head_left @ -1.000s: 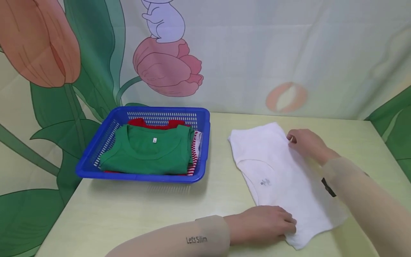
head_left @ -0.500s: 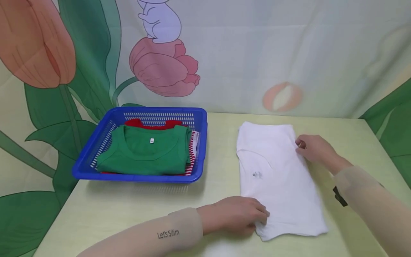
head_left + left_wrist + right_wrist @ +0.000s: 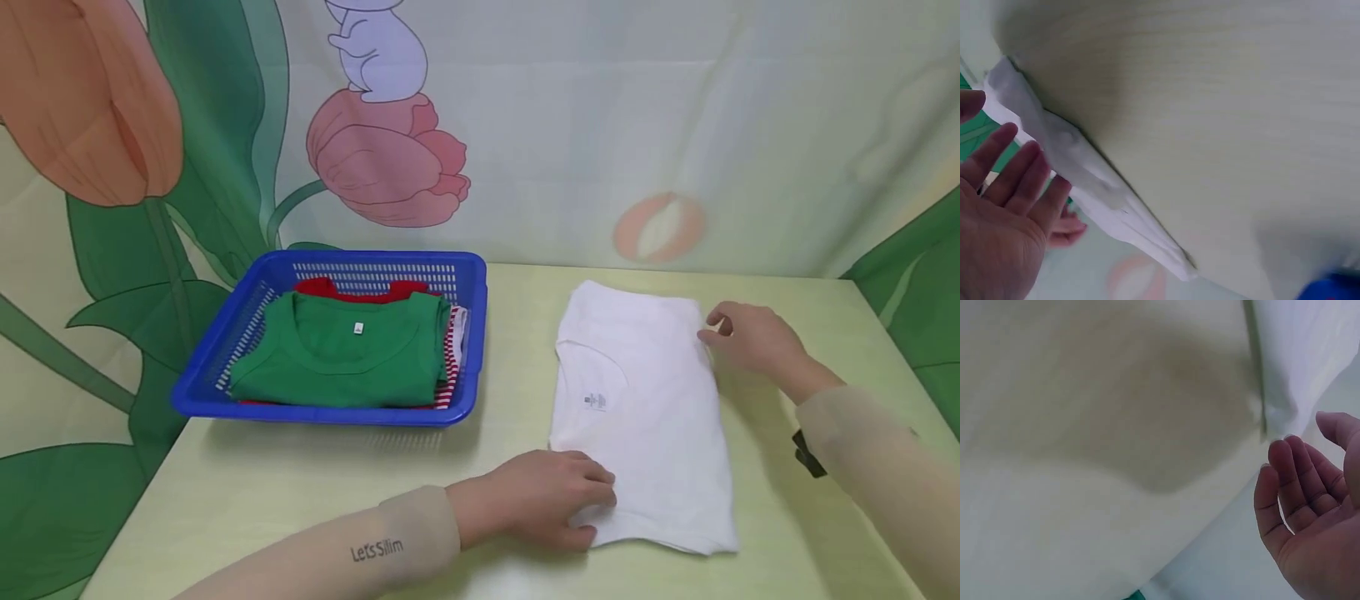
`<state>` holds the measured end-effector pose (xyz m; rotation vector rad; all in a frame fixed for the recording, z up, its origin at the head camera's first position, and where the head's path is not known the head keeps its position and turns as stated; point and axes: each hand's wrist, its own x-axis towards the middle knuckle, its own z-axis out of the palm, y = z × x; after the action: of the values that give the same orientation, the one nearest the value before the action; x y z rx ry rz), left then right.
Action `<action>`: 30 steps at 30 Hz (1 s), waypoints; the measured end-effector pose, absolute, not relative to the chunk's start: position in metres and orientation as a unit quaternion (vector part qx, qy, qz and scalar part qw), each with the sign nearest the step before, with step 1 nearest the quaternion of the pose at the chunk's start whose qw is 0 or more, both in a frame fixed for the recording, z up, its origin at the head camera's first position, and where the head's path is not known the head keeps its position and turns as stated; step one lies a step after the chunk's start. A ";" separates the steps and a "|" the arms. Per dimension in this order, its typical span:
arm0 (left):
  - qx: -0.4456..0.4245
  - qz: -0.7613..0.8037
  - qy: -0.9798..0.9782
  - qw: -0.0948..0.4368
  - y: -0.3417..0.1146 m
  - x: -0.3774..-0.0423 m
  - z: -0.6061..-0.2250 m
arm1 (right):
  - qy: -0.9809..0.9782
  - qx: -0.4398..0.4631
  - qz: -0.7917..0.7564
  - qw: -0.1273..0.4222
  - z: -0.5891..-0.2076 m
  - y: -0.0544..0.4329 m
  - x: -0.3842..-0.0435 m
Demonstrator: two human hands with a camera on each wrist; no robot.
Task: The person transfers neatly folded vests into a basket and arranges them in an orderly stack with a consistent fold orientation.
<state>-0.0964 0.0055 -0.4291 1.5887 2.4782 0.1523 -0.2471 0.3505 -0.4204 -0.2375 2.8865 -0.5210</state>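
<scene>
A folded white shirt [image 3: 652, 408] lies flat on the table, its neckline and a small grey print facing left. My left hand [image 3: 551, 498] rests at the shirt's near left edge, fingers spread over the cloth. In the left wrist view the fingers of that hand [image 3: 1007, 219] are extended against the layered side of the shirt [image 3: 1079, 153]. Beside the far right corner is my right hand [image 3: 757, 340], loosely bent, with nothing between thumb and fingers. The right wrist view shows this hand [image 3: 1319, 506] just off the shirt's corner [image 3: 1300, 356].
To the left stands a blue plastic basket [image 3: 315, 414] holding a folded green shirt [image 3: 345, 350], with red [image 3: 322, 287] and red-white striped cloth [image 3: 453, 354] under it. The pale table [image 3: 300, 492] ends at a printed curtain [image 3: 540, 167] behind.
The shirt has turned straighter and shifted, its near end moving left with my left hand. My right hand has let go of the far right edge and moved slightly right.
</scene>
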 end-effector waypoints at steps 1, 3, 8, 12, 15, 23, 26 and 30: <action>0.537 0.043 0.839 0.084 0.009 -0.094 -0.429 | 0.976 -0.089 -0.177 0.094 -0.418 0.349 -0.251; 0.538 0.027 0.841 0.058 0.018 -0.089 -0.428 | 0.974 -0.119 -0.174 0.082 -0.416 0.343 -0.260; 0.537 -0.010 0.843 0.006 0.038 -0.082 -0.431 | 0.967 -0.192 -0.152 0.067 -0.422 0.324 -0.279; 0.536 -0.032 0.844 -0.010 0.045 -0.081 -0.435 | 0.964 -0.214 -0.139 0.069 -0.431 0.314 -0.288; 0.537 -0.039 0.843 -0.017 0.044 -0.082 -0.438 | 0.966 -0.212 -0.127 0.073 -0.435 0.312 -0.292; 0.546 -0.008 0.838 0.013 0.029 -0.088 -0.441 | 0.972 -0.204 -0.100 0.056 -0.440 0.324 -0.293; 0.542 0.004 0.840 0.042 0.020 -0.093 -0.439 | 0.974 -0.199 -0.096 0.054 -0.441 0.331 -0.288; 0.532 0.010 0.844 0.072 0.008 -0.100 -0.438 | 0.974 -0.203 -0.088 0.049 -0.439 0.341 -0.277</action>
<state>-0.0999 0.0085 -0.4382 1.5971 2.5354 0.0310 -0.2771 0.3409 -0.4389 -0.6193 2.9679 -0.2693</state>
